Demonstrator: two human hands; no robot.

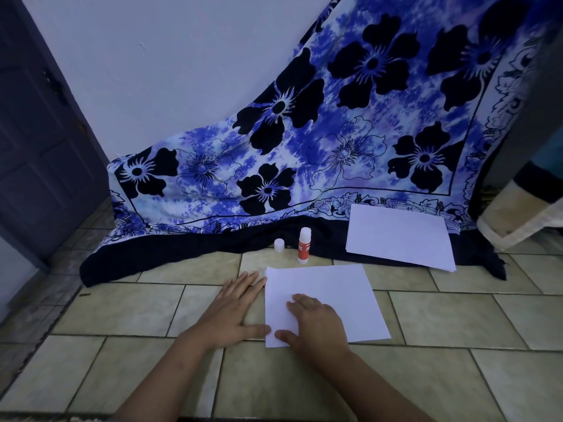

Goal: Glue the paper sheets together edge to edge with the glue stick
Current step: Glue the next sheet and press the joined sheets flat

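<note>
- Left hand lies flat on the floor tiles, fingers straight, with fingertips and thumb at the left edge of the sheet. It holds nothing.
- Right hand presses the sheet's near-left part, palm down, no grip.
- Step looks like pinning and squaring the sheet. Keep the palm weight even and leave the edge to be glued bare.
- Glue stick stands uncapped just beyond the hands, cap to its left.
- Count: one glue stick, one cap, one sheet under the hand (a second layer can't be ruled out), and one paper stack beyond the right hand, sheet number unreadable.
</note>
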